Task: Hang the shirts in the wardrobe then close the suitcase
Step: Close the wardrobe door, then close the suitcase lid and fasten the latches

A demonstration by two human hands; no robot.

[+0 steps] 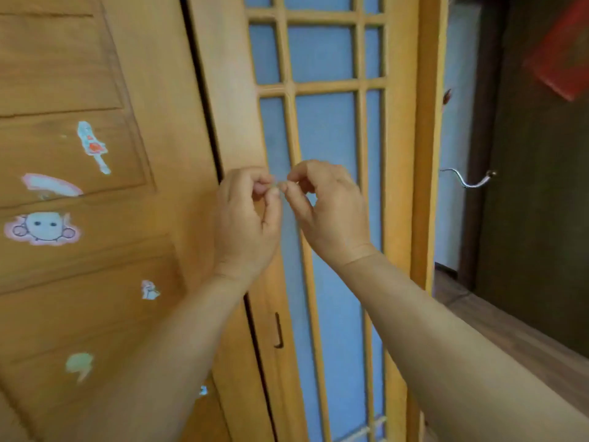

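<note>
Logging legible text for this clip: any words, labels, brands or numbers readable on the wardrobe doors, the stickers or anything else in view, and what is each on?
None: no readable text in this frame.
Stickers on the wooden door: cartoon pictures only, no letters made out.
Red object at upper right: blurred, any print unreadable.
Glass-paned door: no label or number.
Small item pinched between left hand and right hand: too small to tell.

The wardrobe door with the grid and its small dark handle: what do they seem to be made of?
Wardrobe door: light varnished wood, grain and sheen visible; its panes look like frosted bluish glass or plastic, nothing showing through. Handle: dark, thin, probably metal; too small to tell.
</note>
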